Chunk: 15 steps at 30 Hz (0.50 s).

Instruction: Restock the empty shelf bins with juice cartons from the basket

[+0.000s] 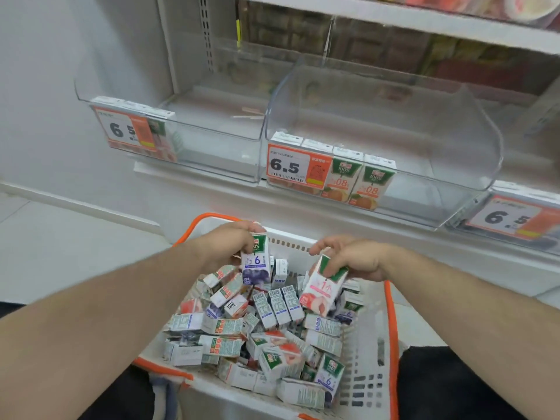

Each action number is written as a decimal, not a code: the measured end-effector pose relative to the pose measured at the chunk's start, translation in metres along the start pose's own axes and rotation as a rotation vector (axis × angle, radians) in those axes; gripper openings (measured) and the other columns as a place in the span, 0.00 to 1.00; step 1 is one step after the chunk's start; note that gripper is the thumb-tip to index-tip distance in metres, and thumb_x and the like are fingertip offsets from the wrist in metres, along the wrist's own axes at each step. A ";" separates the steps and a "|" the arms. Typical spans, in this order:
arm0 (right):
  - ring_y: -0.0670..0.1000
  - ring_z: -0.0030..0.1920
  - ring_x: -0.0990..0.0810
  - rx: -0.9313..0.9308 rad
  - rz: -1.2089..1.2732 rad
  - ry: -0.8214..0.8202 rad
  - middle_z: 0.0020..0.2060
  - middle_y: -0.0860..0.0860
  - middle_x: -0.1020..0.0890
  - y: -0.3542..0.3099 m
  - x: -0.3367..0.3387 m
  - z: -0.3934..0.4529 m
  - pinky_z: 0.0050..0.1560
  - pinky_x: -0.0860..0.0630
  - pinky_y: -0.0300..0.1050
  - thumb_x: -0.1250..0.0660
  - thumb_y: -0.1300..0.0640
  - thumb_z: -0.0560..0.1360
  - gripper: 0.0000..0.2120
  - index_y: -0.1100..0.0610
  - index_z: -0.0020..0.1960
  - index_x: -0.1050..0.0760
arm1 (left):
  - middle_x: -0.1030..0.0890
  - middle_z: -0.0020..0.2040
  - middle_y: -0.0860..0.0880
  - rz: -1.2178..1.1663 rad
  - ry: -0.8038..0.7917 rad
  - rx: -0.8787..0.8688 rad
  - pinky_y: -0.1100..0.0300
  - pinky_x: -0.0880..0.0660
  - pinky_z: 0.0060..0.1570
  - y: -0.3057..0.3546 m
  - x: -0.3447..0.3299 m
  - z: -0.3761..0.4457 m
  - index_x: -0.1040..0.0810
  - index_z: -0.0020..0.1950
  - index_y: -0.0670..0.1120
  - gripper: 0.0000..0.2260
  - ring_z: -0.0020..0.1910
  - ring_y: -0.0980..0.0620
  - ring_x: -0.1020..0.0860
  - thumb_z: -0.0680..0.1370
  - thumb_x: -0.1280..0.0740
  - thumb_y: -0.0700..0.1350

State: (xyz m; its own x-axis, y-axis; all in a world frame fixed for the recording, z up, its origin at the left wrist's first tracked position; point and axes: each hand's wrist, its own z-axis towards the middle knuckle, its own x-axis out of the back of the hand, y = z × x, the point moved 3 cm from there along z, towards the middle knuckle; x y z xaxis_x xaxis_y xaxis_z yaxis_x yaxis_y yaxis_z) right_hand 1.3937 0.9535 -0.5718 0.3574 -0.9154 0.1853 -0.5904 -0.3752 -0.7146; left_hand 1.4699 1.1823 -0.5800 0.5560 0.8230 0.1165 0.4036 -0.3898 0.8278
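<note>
Left hand: fingers curled round top of blueberry carton, carton upright above basket. Right hand: fingers and thumb pinching top of peach carton, carton tilted, above right half of basket. Basket: white, orange rim, holding loose heap of juice cartons lying at all angles. Middle shelf bin: clear, four orange cartons upright behind front wall at left, beside price tag. Left shelf bin: clear, cartons at left end only.
</note>
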 end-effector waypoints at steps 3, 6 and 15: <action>0.52 0.36 0.18 0.107 0.107 0.007 0.36 0.57 0.16 -0.030 0.009 -0.026 0.33 0.23 0.41 0.36 0.74 0.74 0.18 0.58 0.58 0.28 | 0.25 0.41 0.41 -0.204 0.007 -0.039 0.57 0.30 0.37 0.024 -0.002 -0.009 0.24 0.50 0.42 0.20 0.39 0.45 0.25 0.68 0.50 0.28; 0.55 0.37 0.17 0.209 0.232 0.034 0.43 0.64 0.17 -0.051 0.016 -0.047 0.33 0.20 0.42 0.31 0.73 0.67 0.21 0.59 0.57 0.27 | 0.26 0.34 0.40 -0.393 -0.011 -0.056 0.55 0.33 0.41 0.044 -0.004 -0.018 0.26 0.44 0.41 0.17 0.31 0.42 0.25 0.61 0.48 0.34; 0.58 0.39 0.17 0.412 0.425 0.172 0.42 0.63 0.16 -0.066 0.017 -0.064 0.40 0.20 0.47 0.30 0.69 0.59 0.22 0.59 0.52 0.26 | 0.28 0.32 0.43 -0.207 -0.116 -0.058 0.53 0.32 0.40 0.061 -0.011 -0.032 0.23 0.32 0.45 0.13 0.32 0.45 0.29 0.68 0.32 0.54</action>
State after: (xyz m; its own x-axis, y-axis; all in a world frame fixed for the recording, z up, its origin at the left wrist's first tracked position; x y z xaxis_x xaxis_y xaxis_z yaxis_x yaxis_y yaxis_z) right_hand 1.3923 0.9534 -0.4779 0.0096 -0.9958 -0.0915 -0.3152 0.0838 -0.9453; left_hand 1.4644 1.1627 -0.5132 0.5469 0.8286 -0.1195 0.4767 -0.1909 0.8581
